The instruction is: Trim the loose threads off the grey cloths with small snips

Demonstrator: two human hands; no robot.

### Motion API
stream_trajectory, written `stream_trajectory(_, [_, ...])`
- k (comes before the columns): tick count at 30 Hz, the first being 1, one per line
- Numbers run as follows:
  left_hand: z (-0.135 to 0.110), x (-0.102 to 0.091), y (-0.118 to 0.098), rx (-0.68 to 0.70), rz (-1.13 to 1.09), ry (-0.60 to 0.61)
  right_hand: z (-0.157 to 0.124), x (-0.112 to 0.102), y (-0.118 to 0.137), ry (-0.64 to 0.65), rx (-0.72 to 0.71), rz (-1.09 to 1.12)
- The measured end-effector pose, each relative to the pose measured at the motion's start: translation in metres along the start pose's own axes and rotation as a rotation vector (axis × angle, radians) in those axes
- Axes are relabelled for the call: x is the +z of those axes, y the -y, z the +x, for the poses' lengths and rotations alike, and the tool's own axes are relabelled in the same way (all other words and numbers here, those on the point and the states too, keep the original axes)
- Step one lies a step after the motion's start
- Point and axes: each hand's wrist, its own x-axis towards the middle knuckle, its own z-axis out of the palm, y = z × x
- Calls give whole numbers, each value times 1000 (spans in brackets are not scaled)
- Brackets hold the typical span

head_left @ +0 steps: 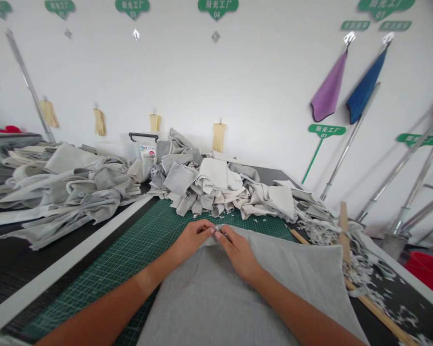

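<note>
— Right grip [239, 253], how set?
— Narrow, pinched on a small steel tool [221, 232], exact kind too small to tell
— And the left grip [191, 239]?
— Narrow too, just beside that tool, at the top edge of a grey fabric panel [216, 298], lower middle of the frame, over a green cutting mat [140, 240] on the black desk [29, 283]
— Best handling?
— Cloth flat and taut between both grips, tool tip low, wrists loose, slow small movements, clear of the heaped grey offcuts [209, 182] at centre

Flat grey fabric panel [216, 298] lies beneath a small metal tool [222, 233].
</note>
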Motion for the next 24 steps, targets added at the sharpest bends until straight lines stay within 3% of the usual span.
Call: stream_trajectory(24, [1,0,7,-28,-16,-38,1,2,-4,6,9,-6])
